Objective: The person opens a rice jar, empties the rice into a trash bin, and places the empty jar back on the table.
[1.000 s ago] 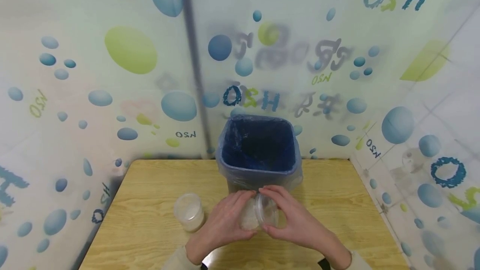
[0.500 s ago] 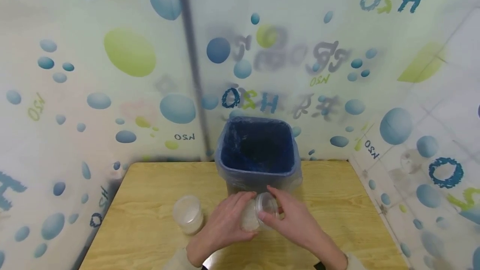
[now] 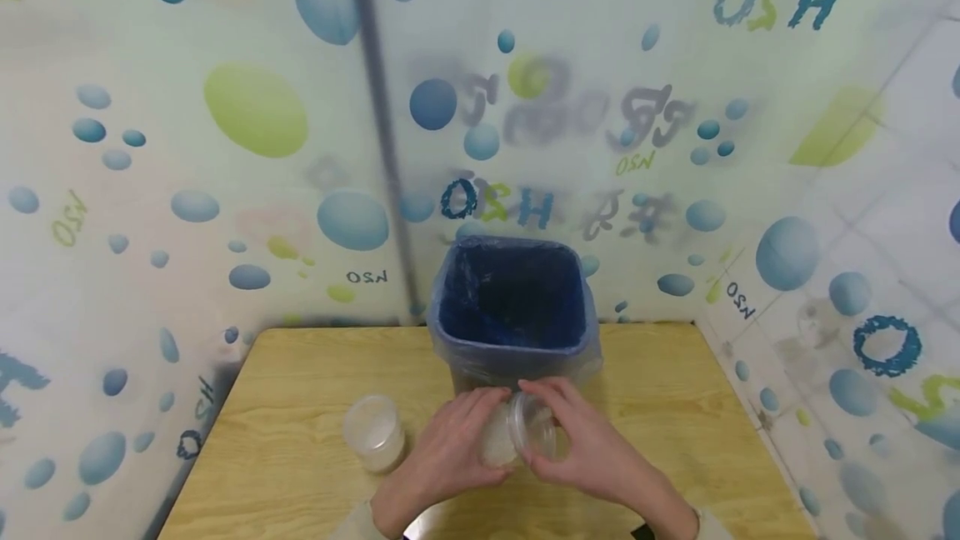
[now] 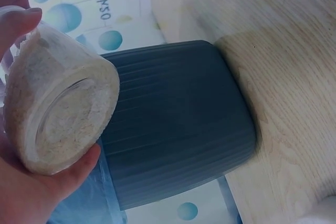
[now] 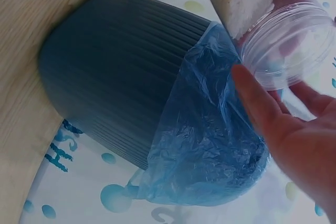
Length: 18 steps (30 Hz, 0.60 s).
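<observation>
A clear plastic jar point(image 4: 68, 114) with pale, grainy contents lies tilted in my left hand point(image 3: 453, 444), its base facing the left wrist camera. My left thumb and fingers curl round its sides. At its mouth is a clear round lid point(image 5: 289, 45), which my right hand point(image 3: 581, 440) grips by the edge between thumb and fingers. Both hands are close together just in front of the bin. A second clear jar point(image 3: 375, 433) with whitish contents stands on the table, left of my left hand.
A dark ribbed bin point(image 4: 178, 119) with a blue plastic liner point(image 5: 210, 129) folded over its rim stands at the back middle of the wooden table point(image 3: 300, 390). A wall covering point(image 3: 255, 190) printed with blue and green spots rises behind and at both sides.
My right thumb first moved across the lid's face, then back to its lower edge, as the fingers shifted round the lid. The left hand keeps its grip on the jar.
</observation>
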### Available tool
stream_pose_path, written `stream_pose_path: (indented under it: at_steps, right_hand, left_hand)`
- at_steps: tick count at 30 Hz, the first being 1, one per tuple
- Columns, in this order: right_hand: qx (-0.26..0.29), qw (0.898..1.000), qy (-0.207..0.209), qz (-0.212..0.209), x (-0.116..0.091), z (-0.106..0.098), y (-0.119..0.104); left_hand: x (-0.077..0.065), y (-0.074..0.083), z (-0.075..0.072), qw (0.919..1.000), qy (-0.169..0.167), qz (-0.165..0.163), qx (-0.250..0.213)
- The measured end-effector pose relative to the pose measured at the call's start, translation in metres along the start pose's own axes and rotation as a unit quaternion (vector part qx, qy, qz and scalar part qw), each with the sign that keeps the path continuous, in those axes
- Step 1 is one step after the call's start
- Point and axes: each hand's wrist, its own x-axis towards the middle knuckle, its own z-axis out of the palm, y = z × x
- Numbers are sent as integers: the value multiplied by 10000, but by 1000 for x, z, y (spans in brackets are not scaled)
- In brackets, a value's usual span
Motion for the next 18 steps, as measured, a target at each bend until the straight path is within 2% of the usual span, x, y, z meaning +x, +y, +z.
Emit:
stream_pose_path:
  at_steps: [3, 5, 10, 12, 18]
  right_hand:
    - [15, 9998, -73, -179, 0, 0, 1]
    - [11, 9999, -79, -136, 0, 0, 1]
    - [632, 9964, 22, 567, 1, 0, -1]
    - [666, 9941, 104, 853, 3, 1, -3]
    - [-110, 9931, 74, 1165, 7, 3, -8]
  left_hand:
    - [0, 0, 0, 10000, 9, -16, -3]
    - [0, 1, -1, 10000, 5, -34, -27]
    - [0, 1, -2, 9999, 14, -48, -97]
    - [0, 0, -2, 9999, 23, -38, -106]
    - [-1, -1, -4, 10000, 13, -48, -64]
